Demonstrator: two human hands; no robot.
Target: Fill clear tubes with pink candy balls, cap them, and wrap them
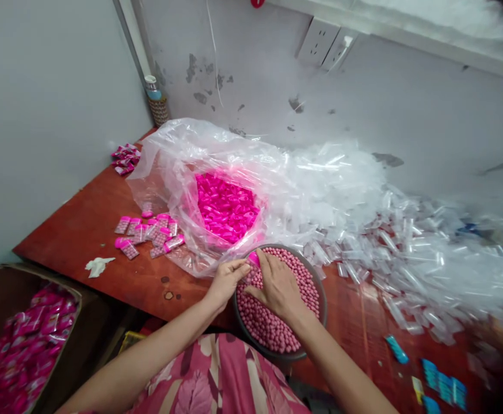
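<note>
Over a dark round bowl (pixel 316 275) of small pink beads (pixel 273 328), my two hands meet at a small clear container with a pink cap (pixel 254 259). My left hand (pixel 228 282) pinches it at the side; its lower part is hard to make out. My right hand (pixel 279 284) lies against the cap with its fingers stretched out and the thumb spread away. Just behind the bowl, a clear plastic bag (pixel 178 172) lies open, full of loose pink caps (pixel 225 207). Filled, capped containers (pixel 148 230) lie in a group to the left of the bag.
Loose clear containers (pixel 398 241) heap across the right side of the red-brown table (pixel 105 207). Blue packets (pixel 444 382) lie at the front right. A box (pixel 79 296) of pink packets stands lower left. A crumpled tissue (pixel 99 266) and a bottle (pixel 153 89) are also on the left.
</note>
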